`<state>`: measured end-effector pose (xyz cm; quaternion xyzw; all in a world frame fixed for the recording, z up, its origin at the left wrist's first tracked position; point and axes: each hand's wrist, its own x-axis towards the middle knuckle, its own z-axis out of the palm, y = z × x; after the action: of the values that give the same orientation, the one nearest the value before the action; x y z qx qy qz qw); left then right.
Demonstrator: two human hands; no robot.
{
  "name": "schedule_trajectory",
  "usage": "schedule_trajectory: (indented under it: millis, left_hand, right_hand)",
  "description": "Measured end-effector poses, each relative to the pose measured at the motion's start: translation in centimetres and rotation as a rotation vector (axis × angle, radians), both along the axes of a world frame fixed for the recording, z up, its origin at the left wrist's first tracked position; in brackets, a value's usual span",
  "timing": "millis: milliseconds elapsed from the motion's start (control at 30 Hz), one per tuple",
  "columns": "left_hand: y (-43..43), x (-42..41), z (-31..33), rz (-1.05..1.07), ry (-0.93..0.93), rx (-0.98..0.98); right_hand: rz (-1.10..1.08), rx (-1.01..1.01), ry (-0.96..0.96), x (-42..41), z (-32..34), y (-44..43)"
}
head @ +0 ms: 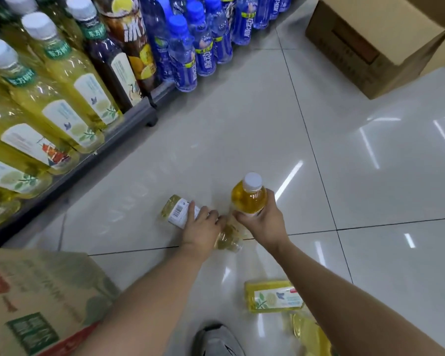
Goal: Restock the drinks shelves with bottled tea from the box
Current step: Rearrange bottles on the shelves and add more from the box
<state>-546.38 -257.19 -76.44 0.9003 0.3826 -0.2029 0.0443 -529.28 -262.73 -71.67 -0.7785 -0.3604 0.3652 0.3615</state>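
Step in hand: gathering loose tea bottles off the floor [242, 129] for shelving.

Left hand [203, 228]: laid over a lying bottle [176, 210], fingers curled round its labelled body. The bottle rests on its side on the tiles, base towards the shelf.

Right hand [263, 218]: wrapped round the lower body of an upright bottle [249, 196], white cap uppermost. Whether its base touches the floor cannot be told. The two hands sit just beside each other, each on its own bottle.

Stock outstanding: a third bottle [272, 295] lies on its side near the person's feet; a fourth bottle [307, 330] is partly hidden by the right forearm. The printed box [41, 304] stands at lower left, interior not visible.

Destination: the shelf [129, 116] on the left carries rows of matching shelved tea [62, 73]. No open gap is evident from this angle.

Next move, by judgement: lift both bottles, turn the lying one cap-up, carry them leftward and seat them upright, labels facing out, without knocking the front row. A slot must be found first. The two floor bottles remain a trip hazard until collected.
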Motion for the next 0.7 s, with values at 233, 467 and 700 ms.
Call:
schedule_trajectory:
  millis: [233,467,700]
  left_hand:
    - [-1.1,-1.1,5.1,0.402,-0.174,-0.179]
    - [-1.9,-2.7,20.4,1.115,-0.960,-0.385]
    - [-4.6,-9.1,41.2,1.016,-1.280,-0.084]
  right_hand:
    - [-0.117,0.044,0.029,3.5,6.6,0.5]
    - [-0.037,0.221,-0.059,2.4,22.1,0.1]
    - [0.107,0.522,-0.144,-6.9,40.0,-3.6]
